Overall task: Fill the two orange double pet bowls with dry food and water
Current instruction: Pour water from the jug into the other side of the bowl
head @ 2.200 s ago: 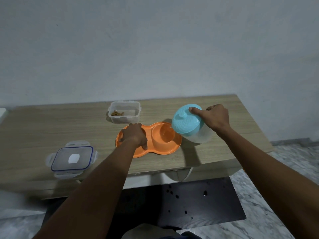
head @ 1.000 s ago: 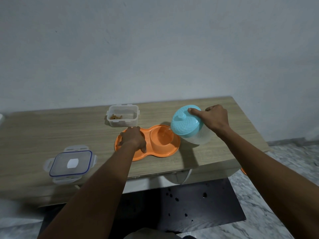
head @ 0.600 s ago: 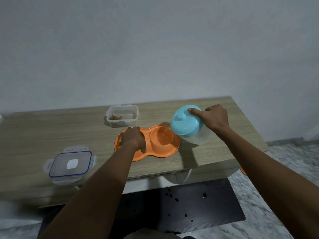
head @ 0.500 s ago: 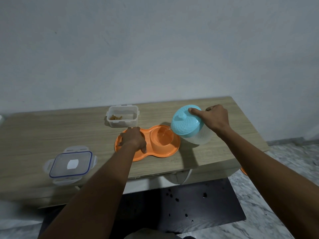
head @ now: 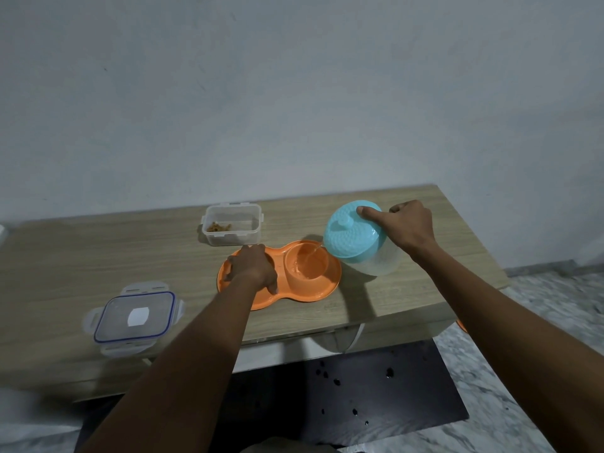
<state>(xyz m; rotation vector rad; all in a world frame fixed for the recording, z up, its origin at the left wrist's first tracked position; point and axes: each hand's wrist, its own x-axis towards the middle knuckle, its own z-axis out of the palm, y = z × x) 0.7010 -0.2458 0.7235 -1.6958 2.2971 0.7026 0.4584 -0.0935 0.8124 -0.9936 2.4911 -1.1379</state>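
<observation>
One orange double bowl point(head: 313, 291) sits on the wooden table point(head: 81, 256) with its long side running left to right. It lies just to the left of the jug point(head: 380, 263). The jug is tipped toward the bowl, so its blue lid point(head: 351, 237) faces left and its edge hangs over the right cup point(head: 288, 260). A thin line of water point(head: 312, 254) runs down into that cup, which already has some water in it. The right hand point(head: 410, 227) does the pouring. Its fingers are wrapped round the back of the jug, and one finger lies straight on the lid to hold it on. That arm reaches in long from the right. The left hand point(head: 253, 268) lies on top of the left cup with its fingers spread, pressing down. I think it stops the bowl from sliding. It hides what is in that cup. A food box point(head: 232, 228) with a few brown bits stands just behind the bowl. To end the pour, I think the jug must tip back to the right, away from the bowl
</observation>
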